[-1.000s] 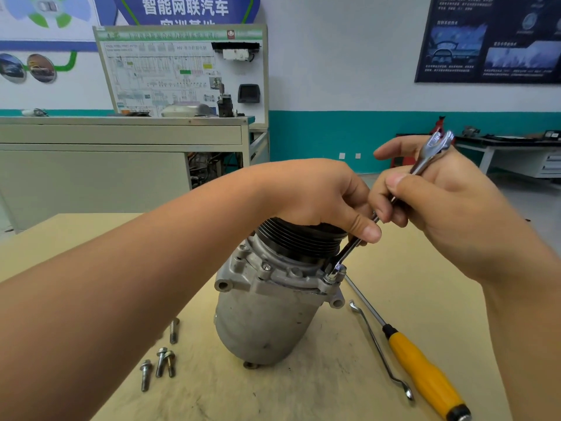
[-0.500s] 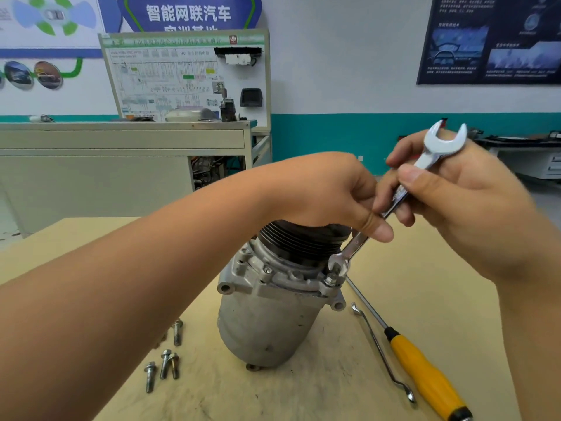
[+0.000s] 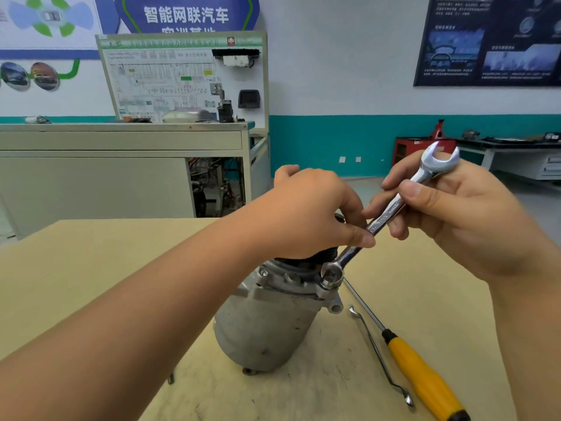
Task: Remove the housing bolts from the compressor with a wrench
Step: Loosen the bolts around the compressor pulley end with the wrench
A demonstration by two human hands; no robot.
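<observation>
A grey metal compressor (image 3: 267, 326) stands upright on the tan table (image 3: 106, 253). My left hand (image 3: 309, 214) grips the black pulley on its top, thumb touching the wrench shaft. A shiny combination wrench (image 3: 384, 218) slants from upper right to lower left; its ring end sits on a housing bolt (image 3: 328, 282) on the compressor's right flange. My right hand (image 3: 455, 214) pinches the upper shaft just below the open jaw. One loose bolt (image 3: 171, 378) peeks out under my left forearm; the rest of that spot is hidden.
A yellow-handled screwdriver (image 3: 422, 378) and a thin bent metal rod (image 3: 379, 357) lie on the table right of the compressor. A grey cabinet with a wiring display board (image 3: 182, 80) stands behind the table. A bench (image 3: 516, 153) runs along the far right wall.
The wrench has turned so its open jaw faces me and stands higher. The view shifted; my left forearm now covers most of the loose bolts on the table.
</observation>
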